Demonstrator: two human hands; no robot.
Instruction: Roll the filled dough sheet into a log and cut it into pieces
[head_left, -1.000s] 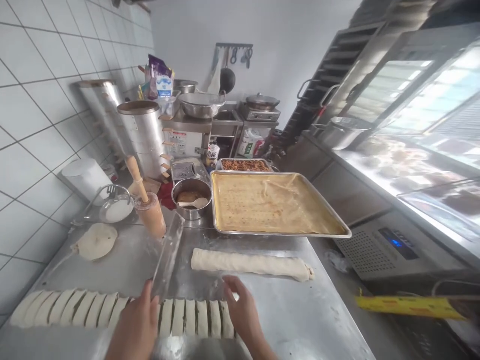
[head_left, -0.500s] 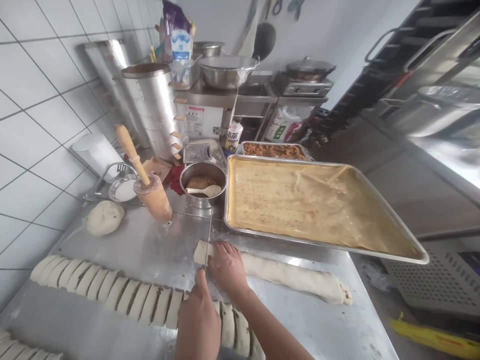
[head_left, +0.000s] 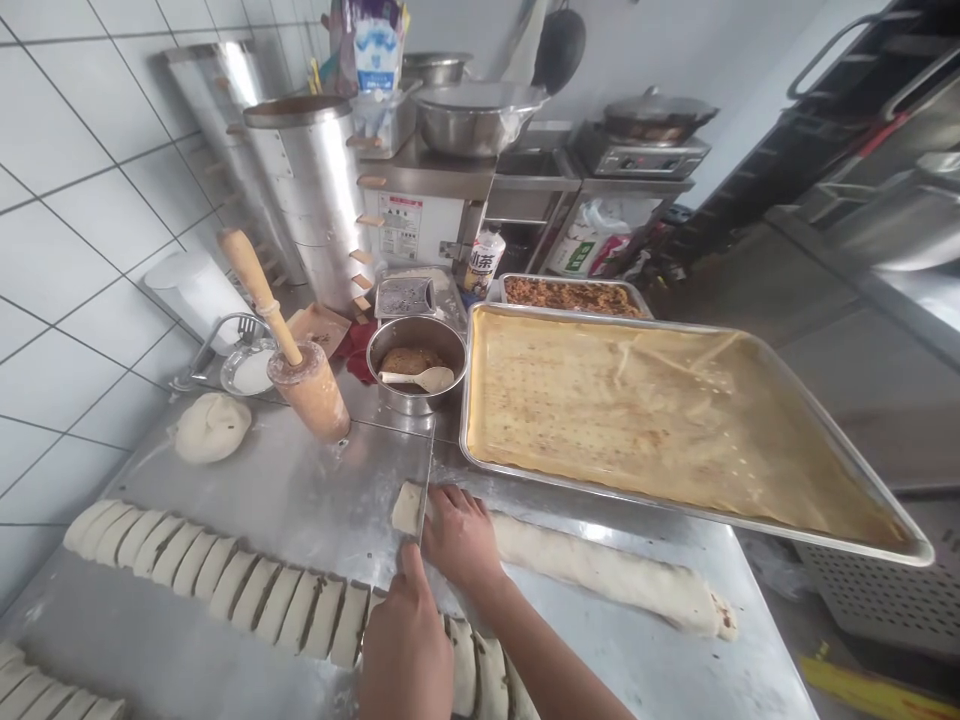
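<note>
A long filled dough roll [head_left: 600, 570] lies across the steel table [head_left: 660, 660] in front of a large tray. My right hand [head_left: 457, 535] lies over the roll's left end, fingers curled down on it. My left hand [head_left: 405, 640] is closed round the handle of a wide steel blade [head_left: 424, 490]. The blade stands upright across the roll just left of my right hand's fingers. A short end piece [head_left: 407, 507] shows on the blade's far side. A row of cut dough slices [head_left: 225, 585] runs along the table nearer to me.
A large steel tray [head_left: 675, 510] lined with oiled paper sits behind the roll. A bowl with a spoon [head_left: 416, 365], a rolling pin [head_left: 300, 370], a dough ball [head_left: 211, 427], a filling pan [head_left: 574, 293] and stacked steamers [head_left: 315, 190] stand at the back left.
Both hands left the row of cut slices and moved forward to the roll's left end. The blade came down upright across it. In the last half second they barely shifted.
</note>
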